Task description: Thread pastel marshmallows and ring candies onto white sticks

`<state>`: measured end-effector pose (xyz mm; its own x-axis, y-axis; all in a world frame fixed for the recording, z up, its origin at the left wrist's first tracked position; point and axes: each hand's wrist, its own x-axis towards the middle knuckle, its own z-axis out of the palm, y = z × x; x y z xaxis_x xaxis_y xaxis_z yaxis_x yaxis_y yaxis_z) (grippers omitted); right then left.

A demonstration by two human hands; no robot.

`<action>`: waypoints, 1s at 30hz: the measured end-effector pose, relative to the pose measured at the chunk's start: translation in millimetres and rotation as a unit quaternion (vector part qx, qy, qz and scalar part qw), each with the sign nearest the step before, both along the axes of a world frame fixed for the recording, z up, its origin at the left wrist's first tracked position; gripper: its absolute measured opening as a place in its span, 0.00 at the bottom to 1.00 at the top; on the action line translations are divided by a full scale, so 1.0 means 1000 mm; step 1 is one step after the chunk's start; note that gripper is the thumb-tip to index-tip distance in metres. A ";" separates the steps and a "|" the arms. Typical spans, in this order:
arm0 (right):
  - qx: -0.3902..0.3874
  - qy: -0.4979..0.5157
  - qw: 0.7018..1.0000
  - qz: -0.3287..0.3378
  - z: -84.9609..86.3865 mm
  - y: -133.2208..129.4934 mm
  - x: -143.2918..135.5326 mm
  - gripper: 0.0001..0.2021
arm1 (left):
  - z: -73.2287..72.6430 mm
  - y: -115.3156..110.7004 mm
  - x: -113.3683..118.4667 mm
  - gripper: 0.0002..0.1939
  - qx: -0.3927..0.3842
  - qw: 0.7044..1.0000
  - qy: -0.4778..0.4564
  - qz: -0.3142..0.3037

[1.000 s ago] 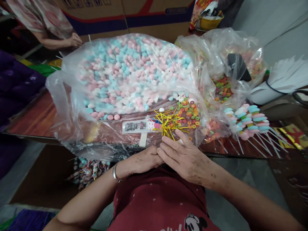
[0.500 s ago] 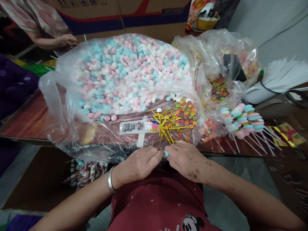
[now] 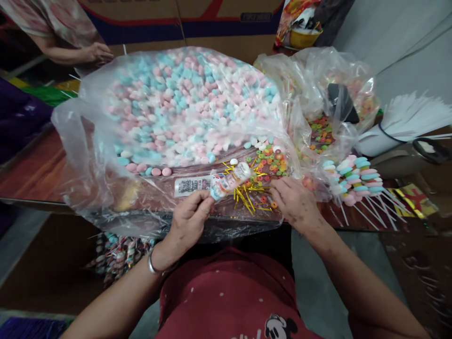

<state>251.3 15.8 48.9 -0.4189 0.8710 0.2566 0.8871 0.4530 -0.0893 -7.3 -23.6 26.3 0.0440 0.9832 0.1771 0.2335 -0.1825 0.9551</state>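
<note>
My left hand [image 3: 190, 219] pinches the lower end of a clear printed candy bag [image 3: 229, 181], held tilted above the table. White and pale candy shows through its plastic. My right hand [image 3: 296, 202] is at the right edge of a pile of gold twist ties [image 3: 249, 195], its fingers bent and a little apart; I make out nothing in them. A stack of flat printed bags [image 3: 192, 186] lies behind my left hand. Ring-shaped gummy candies [image 3: 270, 162] are spread just beyond the ties.
A big clear bag of pink, blue and white marshmallows [image 3: 190, 103] covers the table's middle. Marshmallow skewers [image 3: 356, 176] lie at right, near a holder of white sticks [image 3: 384, 134]. Below left, a cardboard box [image 3: 52, 263] contains wrapped candy. Another person's hand [image 3: 99, 52] is at far left.
My hands, earlier close together at the table edge, have parted. The left has raised the candy bag over the table; the right has moved right and forward to the twist ties.
</note>
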 end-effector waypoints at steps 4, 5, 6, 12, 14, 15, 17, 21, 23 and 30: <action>-0.054 -0.108 0.992 -0.047 -0.020 0.002 -0.003 0.07 | 0.000 0.004 0.010 0.12 -0.127 0.964 -0.234 0.009; -0.056 -0.114 0.991 -0.052 -0.022 0.002 -0.004 0.07 | 0.001 0.005 0.013 0.13 -0.144 0.954 -0.264 0.010; -0.056 -0.110 0.991 -0.054 -0.023 0.002 -0.004 0.08 | 0.002 0.005 0.017 0.13 -0.160 0.945 -0.285 0.011; -0.038 0.005 0.997 -0.066 -0.024 0.006 0.003 0.10 | 0.005 0.007 0.035 0.16 -0.230 0.909 -0.348 -0.017; -0.027 0.099 0.993 -0.052 -0.024 0.006 0.001 0.11 | 0.003 0.008 0.042 0.16 -0.246 0.900 -0.356 -0.050; -0.023 0.144 0.988 -0.043 -0.024 0.005 -0.001 0.11 | 0.002 0.009 0.046 0.16 -0.253 0.896 -0.358 -0.066; -0.016 0.173 0.984 -0.042 -0.025 0.005 -0.008 0.11 | 0.001 0.010 0.053 0.16 -0.261 0.891 -0.360 -0.089; -0.008 0.026 0.993 -0.112 -0.027 0.007 -0.015 0.12 | 0.001 0.013 0.055 0.16 -0.256 0.888 -0.372 -0.085; -0.021 -0.026 0.993 -0.113 -0.028 0.009 -0.014 0.12 | 0.002 0.015 0.050 0.16 -0.244 0.890 -0.380 -0.066; 0.020 0.117 0.991 -0.063 -0.022 0.004 -0.020 0.12 | 0.003 0.012 0.048 0.16 -0.234 0.892 -0.378 -0.087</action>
<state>231.7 19.4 27.1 -0.2325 0.8999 0.3690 0.8936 0.3474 -0.2841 40.8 -11.1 29.0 0.2449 0.9473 -0.2066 -0.5023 0.3063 0.8086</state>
